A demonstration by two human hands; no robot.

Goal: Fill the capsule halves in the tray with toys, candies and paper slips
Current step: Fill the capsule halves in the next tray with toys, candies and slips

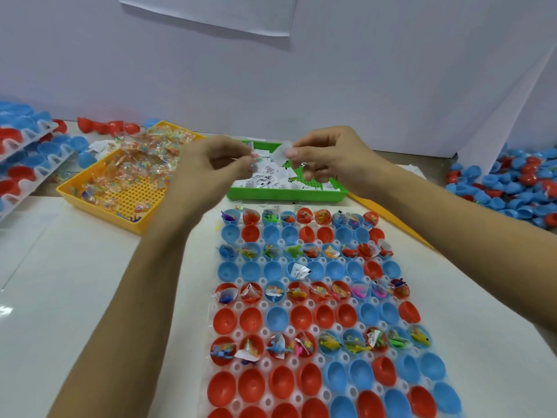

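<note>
A paper slip (281, 152) is being pinched by the right hand (328, 159) above the green tray (286, 194); the left hand (211, 164), fingers curled, is being held beside it, beyond the capsule tray (304, 303).

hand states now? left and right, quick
Left hand: fingers curled, pinching something small; what it is cannot be told.
Right hand: pinching a paper slip above the green tray.

Trays and capsule halves on the table

The white perforated plastic tray (272, 307) lies nearest; behind it sits the green plastic basket (271, 194), with the yellow plastic basket (99, 200) to its left.
</note>
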